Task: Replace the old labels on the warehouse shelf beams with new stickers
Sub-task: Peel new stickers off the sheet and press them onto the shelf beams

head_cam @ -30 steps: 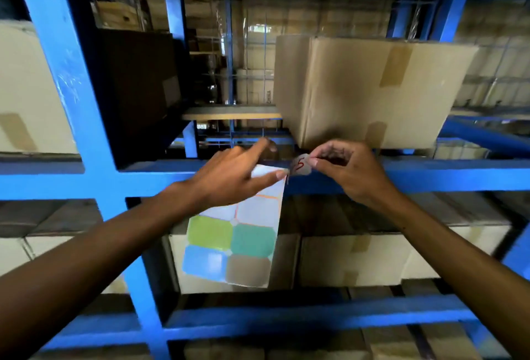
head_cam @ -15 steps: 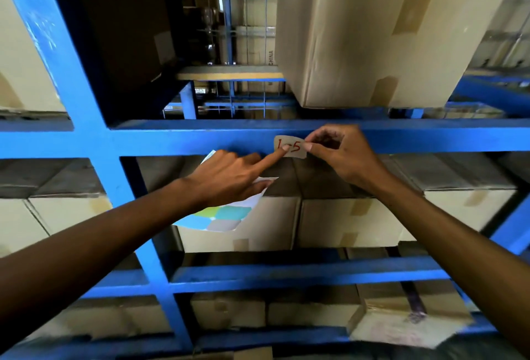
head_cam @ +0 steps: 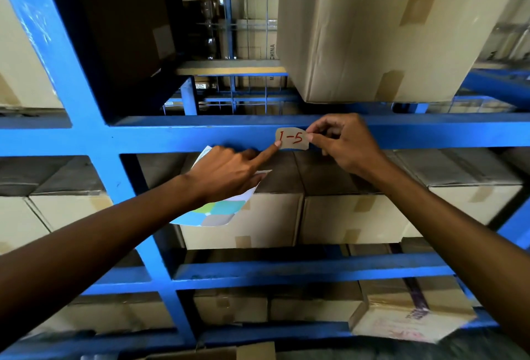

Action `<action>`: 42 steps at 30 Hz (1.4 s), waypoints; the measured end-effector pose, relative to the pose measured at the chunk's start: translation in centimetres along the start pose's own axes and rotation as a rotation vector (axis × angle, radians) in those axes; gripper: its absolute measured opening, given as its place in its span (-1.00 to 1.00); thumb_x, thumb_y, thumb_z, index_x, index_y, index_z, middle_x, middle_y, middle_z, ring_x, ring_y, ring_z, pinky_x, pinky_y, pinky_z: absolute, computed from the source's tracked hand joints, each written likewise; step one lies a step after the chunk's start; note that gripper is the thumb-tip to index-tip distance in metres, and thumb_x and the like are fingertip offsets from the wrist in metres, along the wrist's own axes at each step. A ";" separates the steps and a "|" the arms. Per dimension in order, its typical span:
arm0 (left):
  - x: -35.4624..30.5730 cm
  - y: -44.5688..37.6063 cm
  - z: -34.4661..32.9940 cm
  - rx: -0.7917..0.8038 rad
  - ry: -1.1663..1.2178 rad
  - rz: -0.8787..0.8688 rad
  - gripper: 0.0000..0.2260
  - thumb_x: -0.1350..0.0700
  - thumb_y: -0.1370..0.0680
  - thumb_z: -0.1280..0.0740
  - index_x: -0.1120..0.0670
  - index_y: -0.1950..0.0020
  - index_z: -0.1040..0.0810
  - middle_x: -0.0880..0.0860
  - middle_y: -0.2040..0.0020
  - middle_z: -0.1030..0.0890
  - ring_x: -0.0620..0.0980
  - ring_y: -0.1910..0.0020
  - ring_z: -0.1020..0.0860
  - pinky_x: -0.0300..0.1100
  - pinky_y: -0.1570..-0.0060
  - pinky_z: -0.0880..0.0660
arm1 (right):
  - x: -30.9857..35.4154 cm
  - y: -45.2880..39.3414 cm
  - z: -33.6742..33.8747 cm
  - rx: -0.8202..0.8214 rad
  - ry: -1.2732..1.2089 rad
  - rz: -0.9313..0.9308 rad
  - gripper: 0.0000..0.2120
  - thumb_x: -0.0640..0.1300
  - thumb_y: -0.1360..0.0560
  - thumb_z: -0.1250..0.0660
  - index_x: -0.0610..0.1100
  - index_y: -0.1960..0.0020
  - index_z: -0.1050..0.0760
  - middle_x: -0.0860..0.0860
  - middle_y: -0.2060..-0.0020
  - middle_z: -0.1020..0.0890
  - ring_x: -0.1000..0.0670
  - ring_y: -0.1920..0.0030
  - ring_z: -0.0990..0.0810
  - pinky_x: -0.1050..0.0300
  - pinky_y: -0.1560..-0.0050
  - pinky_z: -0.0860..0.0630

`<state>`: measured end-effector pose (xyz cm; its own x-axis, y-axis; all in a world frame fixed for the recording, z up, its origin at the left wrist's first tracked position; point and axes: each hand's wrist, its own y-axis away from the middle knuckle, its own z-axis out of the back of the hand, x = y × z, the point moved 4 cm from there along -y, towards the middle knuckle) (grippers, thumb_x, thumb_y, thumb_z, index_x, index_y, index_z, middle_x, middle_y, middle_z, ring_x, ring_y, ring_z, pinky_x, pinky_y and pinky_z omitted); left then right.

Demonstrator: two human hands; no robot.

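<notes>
Your right hand [head_cam: 348, 146] pinches the right edge of the sticker [head_cam: 292, 138] marked "1-5" between thumb and fingertips, holding it against the front face of the blue shelf beam [head_cam: 172, 137]. Your left hand [head_cam: 226, 173] grips the sticker sheet [head_cam: 213, 212] under its curled fingers, while its straight forefinger touches the sticker's lower left corner. So the sticker sits between your two hands, just above the left one. It looks thin, light and floppy, likely to curl or crease and to grab wherever its glue meets paint. Hold it only by the edges, and smooth it from one side across to the other.
</notes>
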<state>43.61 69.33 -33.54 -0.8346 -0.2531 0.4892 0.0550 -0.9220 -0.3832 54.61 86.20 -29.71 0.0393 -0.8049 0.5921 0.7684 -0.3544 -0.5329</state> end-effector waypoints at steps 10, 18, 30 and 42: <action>0.7 0.0 -0.4 -0.016 0.014 -0.018 -0.46 -0.12 -0.63 -0.01 0.04 -0.54 0.05 0.16 -0.04 -0.60 0.17 0.34 -0.53 -0.07 0.36 -0.41 | -0.3 -0.1 -0.2 0.014 -0.030 -0.032 -0.98 -0.14 -0.47 -0.37 -0.05 0.13 -0.53 -0.03 0.06 -0.64 -0.01 0.19 -0.63 0.41 0.48 -0.45; 0.9 -0.6 -0.3 -0.055 -0.036 -0.035 -0.45 -0.08 -0.62 -0.10 0.08 -0.53 -0.01 0.14 0.13 -0.61 0.07 0.45 -0.42 -0.14 0.44 -0.31 | -0.4 0.2 -0.2 -0.006 -0.002 -0.028 -0.98 -0.16 -0.47 -0.36 -0.10 0.10 -0.55 -0.07 0.07 -0.66 0.06 0.31 -0.59 0.38 0.47 -0.44; 0.6 -0.4 0.4 -0.012 -0.193 -0.038 -0.44 -0.06 -0.55 -0.28 0.13 -0.47 -0.25 0.08 0.34 -0.57 0.06 0.54 -0.44 -0.17 0.51 -0.19 | -0.4 0.2 -0.6 -0.112 0.117 0.025 -0.92 -0.17 -0.47 -0.36 -0.13 0.05 -0.58 0.02 0.15 -0.61 0.23 0.33 -0.47 0.56 0.37 -0.39; 0.6 -0.4 1.3 0.016 -0.239 -0.019 -0.47 -0.06 -0.54 -0.29 0.11 -0.45 -0.30 0.07 0.33 -0.60 0.05 0.54 -0.47 -0.18 0.51 -0.19 | -0.2 0.1 -0.5 -0.168 0.165 0.022 -0.92 -0.14 -0.44 -0.40 -0.13 0.11 -0.61 -0.05 0.19 -0.68 0.27 0.32 -0.46 0.48 0.39 -0.41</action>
<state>43.85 69.19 -32.05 -0.6823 -0.2957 0.6686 0.0504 -0.9314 -0.3605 54.36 86.04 -30.23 -0.0607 -0.8752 0.4799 0.6508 -0.3992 -0.6458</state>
